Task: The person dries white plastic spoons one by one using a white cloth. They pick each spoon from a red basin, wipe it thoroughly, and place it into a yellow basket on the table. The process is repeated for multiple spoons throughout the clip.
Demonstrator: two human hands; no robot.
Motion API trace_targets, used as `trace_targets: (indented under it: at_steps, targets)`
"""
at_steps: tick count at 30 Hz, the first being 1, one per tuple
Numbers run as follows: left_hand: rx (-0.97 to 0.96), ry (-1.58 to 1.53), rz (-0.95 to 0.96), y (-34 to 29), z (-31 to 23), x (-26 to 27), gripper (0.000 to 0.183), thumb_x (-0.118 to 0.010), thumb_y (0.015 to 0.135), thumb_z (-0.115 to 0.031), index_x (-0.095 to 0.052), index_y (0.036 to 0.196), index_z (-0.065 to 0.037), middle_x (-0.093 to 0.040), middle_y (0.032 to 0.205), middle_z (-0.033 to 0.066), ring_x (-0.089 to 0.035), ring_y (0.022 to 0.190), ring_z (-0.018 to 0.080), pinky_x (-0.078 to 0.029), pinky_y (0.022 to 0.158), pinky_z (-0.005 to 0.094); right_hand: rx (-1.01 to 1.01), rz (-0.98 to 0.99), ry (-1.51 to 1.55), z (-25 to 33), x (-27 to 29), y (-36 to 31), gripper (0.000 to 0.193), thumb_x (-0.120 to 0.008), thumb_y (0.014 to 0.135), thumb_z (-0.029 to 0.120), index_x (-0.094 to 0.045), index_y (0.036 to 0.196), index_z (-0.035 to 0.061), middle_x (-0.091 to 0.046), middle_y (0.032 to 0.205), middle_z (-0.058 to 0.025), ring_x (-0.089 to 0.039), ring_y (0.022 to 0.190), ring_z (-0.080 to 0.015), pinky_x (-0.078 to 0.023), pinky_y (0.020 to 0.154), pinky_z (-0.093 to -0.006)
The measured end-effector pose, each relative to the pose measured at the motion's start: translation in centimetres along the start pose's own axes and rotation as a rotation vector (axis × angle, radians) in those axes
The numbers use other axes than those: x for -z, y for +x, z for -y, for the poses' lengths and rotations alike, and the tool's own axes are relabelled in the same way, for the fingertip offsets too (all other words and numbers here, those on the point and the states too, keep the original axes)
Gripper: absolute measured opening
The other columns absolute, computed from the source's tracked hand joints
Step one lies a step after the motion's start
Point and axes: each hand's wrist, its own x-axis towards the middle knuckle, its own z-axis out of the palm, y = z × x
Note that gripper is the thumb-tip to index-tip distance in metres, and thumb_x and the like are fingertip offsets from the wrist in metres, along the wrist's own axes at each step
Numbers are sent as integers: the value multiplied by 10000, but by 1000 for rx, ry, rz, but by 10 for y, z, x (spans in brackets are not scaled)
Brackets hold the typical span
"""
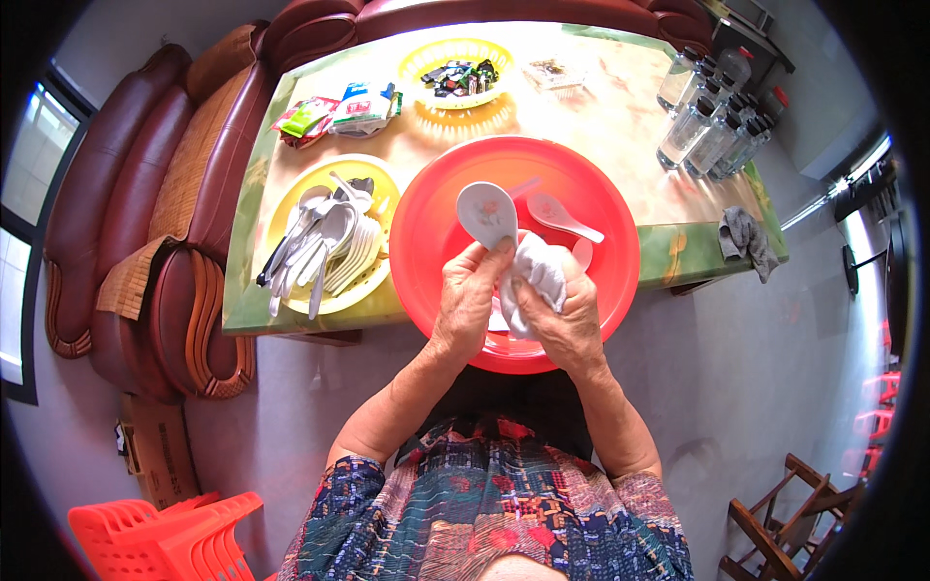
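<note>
Close together above the red basin (417, 223), the left hand (465, 298) pinches a white spoon (487, 215), its bowl pointing away, and the right hand (564, 318) clutches a white cloth (536, 274) beside it. Another spoon (550, 210) lies in the basin. Leftward, a yellow basket (376, 278) holds utensils (334, 228); farther off are packets (363, 108), bottles (690, 131) and a second basket (412, 70).

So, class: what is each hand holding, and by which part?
The left fingers hold a white spoon at the lower end of its bowl. The right fingers grip a bunched white cloth by its right side.
</note>
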Motion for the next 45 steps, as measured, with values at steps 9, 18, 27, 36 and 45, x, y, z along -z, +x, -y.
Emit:
trace_targets:
  at_steps: [9,18,27,36,45]
  targets:
    - [105,170,-1,-1,-15,10,247,-495,957,-238,-515,1059,-14,-426,643,4,-353,410,60,-399,380,250,115,-117,-118,16,22,3,397,-615,853,77,-432,1205,77,-570,1012,-137,-623,782,-222,-520,659,-326]
    - [285,238,58,-22,-12,-9,145,-396,938,-170,-469,993,-58,-389,650,-18,-309,416,42,-313,368,220,618,-233,-1100,3,14,28,323,-662,722,77,-611,1040,91,-544,955,-140,-627,732,-259,-517,527,-330]
    - [228,301,130,-9,0,14,709,-200,880,-712,-431,670,-76,-373,540,-22,-356,413,57,-304,362,228,538,185,-778,15,19,16,251,-665,735,112,-633,984,115,-580,867,-91,-625,684,-264,-504,533,-367]
    - [344,175,156,-16,-4,2,513,-306,980,-515,-450,765,-73,-329,567,-31,-282,441,51,-236,395,212,612,-287,-917,3,9,38,382,-691,678,-4,-595,1040,71,-593,924,-120,-617,748,-301,-507,612,-388]
    - [-122,405,49,-8,4,7,256,-520,955,-154,-455,1167,-26,-519,886,14,-494,764,72,-416,647,189,554,-396,-527,10,27,36,394,-678,735,-25,-583,1105,69,-574,961,-161,-613,793,-306,-521,624,-370]
